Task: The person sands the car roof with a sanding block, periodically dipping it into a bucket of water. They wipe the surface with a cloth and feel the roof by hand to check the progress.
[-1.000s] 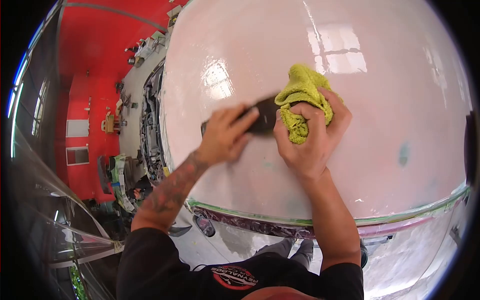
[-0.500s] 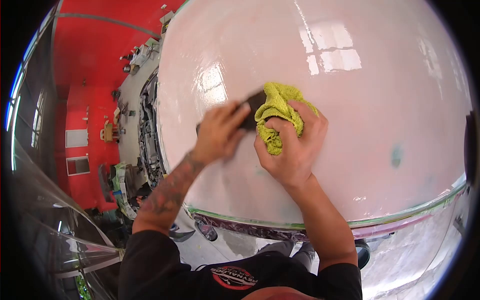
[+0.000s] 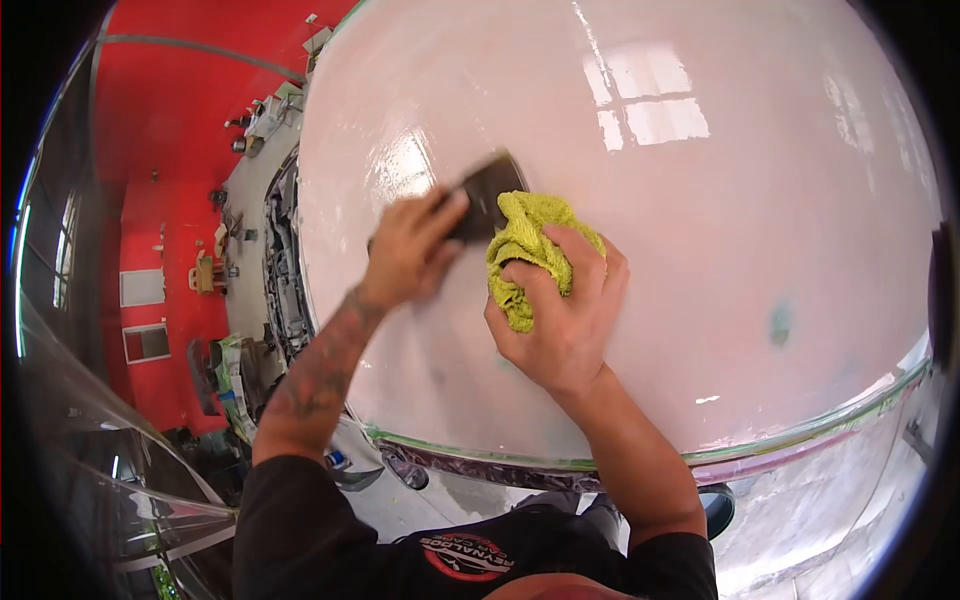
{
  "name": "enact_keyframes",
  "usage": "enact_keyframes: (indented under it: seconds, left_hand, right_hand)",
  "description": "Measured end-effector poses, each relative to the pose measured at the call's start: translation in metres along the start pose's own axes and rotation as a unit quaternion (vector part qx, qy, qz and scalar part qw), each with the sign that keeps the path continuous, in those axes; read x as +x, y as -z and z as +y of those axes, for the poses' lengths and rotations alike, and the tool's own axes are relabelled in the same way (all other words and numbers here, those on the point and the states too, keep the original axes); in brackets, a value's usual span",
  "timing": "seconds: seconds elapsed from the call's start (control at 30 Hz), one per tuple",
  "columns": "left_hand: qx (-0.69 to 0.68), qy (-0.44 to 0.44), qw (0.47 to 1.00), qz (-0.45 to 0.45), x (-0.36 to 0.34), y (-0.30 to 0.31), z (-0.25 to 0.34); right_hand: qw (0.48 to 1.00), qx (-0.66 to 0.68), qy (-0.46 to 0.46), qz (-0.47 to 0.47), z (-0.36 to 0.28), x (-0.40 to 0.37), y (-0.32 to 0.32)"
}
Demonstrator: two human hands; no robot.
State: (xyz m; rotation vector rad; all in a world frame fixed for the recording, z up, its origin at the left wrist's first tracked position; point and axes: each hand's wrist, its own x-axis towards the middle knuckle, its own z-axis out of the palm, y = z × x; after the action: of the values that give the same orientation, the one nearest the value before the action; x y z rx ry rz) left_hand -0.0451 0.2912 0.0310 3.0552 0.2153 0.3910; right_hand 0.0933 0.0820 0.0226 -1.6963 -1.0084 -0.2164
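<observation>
My left hand presses a dark, flat sheet of sandpaper against a glossy, pale pink car panel. Motion blurs the sheet and the fingertips, and part of the sheet lies under the hand. Close by on the right, my right hand grips a bunched yellow-green towel over the panel. Something dark shows in the towel's folds near the thumb, too small to name. The panel looks wet and carries bright window reflections.
Green masking tape runs along the panel's near edge, in front of my body. A greenish patch marks the panel at right. Clear plastic sheeting hangs at left, before a red wall with shop items along it.
The towel and my right hand have shifted a little left and nearer. My left hand has moved slightly left with the sandpaper, and more of the sheet shows. The view has shifted slightly.
</observation>
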Motion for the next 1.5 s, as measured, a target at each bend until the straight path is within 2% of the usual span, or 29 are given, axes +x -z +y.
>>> enact_keyframes:
  seconds: [0.07,0.1,0.13,0.23,0.27,0.3,0.37,0.4,0.47,0.57,0.6,0.63,0.67,0.73,0.8,0.87,0.9,0.97,1.0,1.03,1.1,1.13,1.17,1.2,1.27,1.33,1.4,1.5]
  left_hand:
    - [-0.005,0.043,0.997,0.062,0.051,-0.009,-0.074]
    - [0.002,0.107,0.992,0.069,0.081,-0.01,-0.101]
    - [0.009,0.173,0.982,0.072,0.095,-0.009,-0.114]
    - [-0.012,0.195,0.977,0.08,0.091,-0.017,-0.085]
    - [-0.02,0.141,0.988,0.057,0.074,-0.014,-0.056]
    - [-0.019,0.079,0.994,0.074,0.048,-0.015,-0.019]
    - [-0.032,0.026,0.999,-0.027,0.003,0.002,0.05]
    - [-0.038,-0.029,0.997,-0.057,-0.008,0.008,0.054]
    - [-0.043,-0.068,0.995,-0.056,0.007,0.009,0.023]
    - [-0.006,0.0,0.998,0.058,0.059,-0.013,-0.087]
    - [-0.015,0.064,0.996,0.066,0.085,-0.006,-0.113]
    - [-0.033,0.168,0.984,0.055,0.099,-0.011,-0.143]
    - [0.022,0.192,0.977,0.091,0.107,-0.021,-0.16]
    - [0.086,0.229,0.964,0.099,0.11,-0.026,-0.13]
    - [0.028,0.154,0.986,0.063,0.086,-0.016,-0.059]
    - [0.013,0.035,0.998,0.052,0.042,-0.009,0.006]
    - [0.014,0.032,0.998,0.053,0.042,-0.006,0.0]
    - [-0.028,-0.001,1.0,0.001,0.029,0.004,-0.015]
    - [-0.003,-0.001,0.999,0.047,0.038,-0.003,-0.047]
    - [0.013,0.035,0.997,0.072,0.049,-0.008,-0.09]
    - [-0.016,0.189,0.974,0.128,0.069,-0.012,-0.174]
    - [-0.009,0.32,0.939,0.123,0.076,-0.01,-0.191]
    - [0.089,0.367,0.919,0.111,0.087,-0.01,-0.19]
    - [0.085,0.372,0.918,0.113,0.084,-0.014,-0.181]
    - [0.037,0.255,0.958,0.128,0.07,-0.016,-0.138]
    - [0.034,0.104,0.989,0.101,0.04,-0.01,-0.058]
    - [-0.024,0.078,0.997,0.012,0.017,0.008,-0.006]
    - [0.002,0.07,0.997,0.042,0.021,0.006,-0.066]
  right_hand:
    - [1.0,-0.007,0.007,-0.02,-0.001,0.001,0.003]
    - [1.0,-0.012,0.012,-0.022,-0.001,0.002,0.003]
    - [0.999,-0.016,0.014,-0.026,-0.003,0.0,0.003]
    - [0.999,0.0,0.018,-0.032,-0.005,-0.001,0.004]
    - [0.999,0.003,0.017,-0.03,-0.004,-0.002,0.002]
    - [1.0,0.012,0.018,-0.014,0.0,-0.005,-0.002]
    - [1.0,0.022,0.022,0.003,0.002,-0.005,-0.005]
    - [0.999,0.026,0.021,0.01,0.003,-0.004,-0.005]
    - [0.999,0.03,0.018,0.013,0.001,-0.006,-0.003]
    - [1.0,0.015,0.02,-0.005,0.003,-0.006,-0.001]
    - [1.0,0.013,0.026,-0.002,0.004,-0.004,-0.001]
    - [1.0,0.011,0.028,0.0,0.004,-0.005,-0.002]
    - [1.0,0.011,0.025,-0.004,0.002,-0.006,-0.003]
    - [0.999,0.004,0.036,0.003,0.002,-0.007,-0.004]
    - [0.999,0.006,0.036,-0.014,-0.001,-0.004,0.001]
    - [0.999,0.005,0.035,-0.027,-0.002,-0.002,0.003]
    - [0.999,0.003,0.036,-0.028,-0.001,-0.001,0.002]
    - [0.999,-0.002,0.037,-0.033,-0.002,-0.002,0.003]
    - [0.998,-0.009,0.038,-0.041,-0.001,-0.001,0.004]
    - [0.998,-0.016,0.034,-0.049,-0.001,0.0,0.005]
    - [0.998,-0.021,0.039,-0.046,-0.001,-0.001,0.004]
    - [0.998,-0.02,0.041,-0.046,-0.001,-0.002,0.003]
    - [0.998,-0.024,0.039,-0.046,-0.001,-0.002,0.002]
    - [0.998,-0.027,0.043,-0.048,0.001,-0.001,0.001]
    - [0.998,-0.02,0.04,-0.048,-0.002,-0.002,0.0]
    - [0.997,-0.03,0.023,-0.068,-0.003,-0.002,0.001]
    - [0.996,-0.035,0.029,-0.07,-0.002,-0.002,0.004]
    - [0.995,-0.054,0.026,-0.077,-0.001,-0.001,0.001]
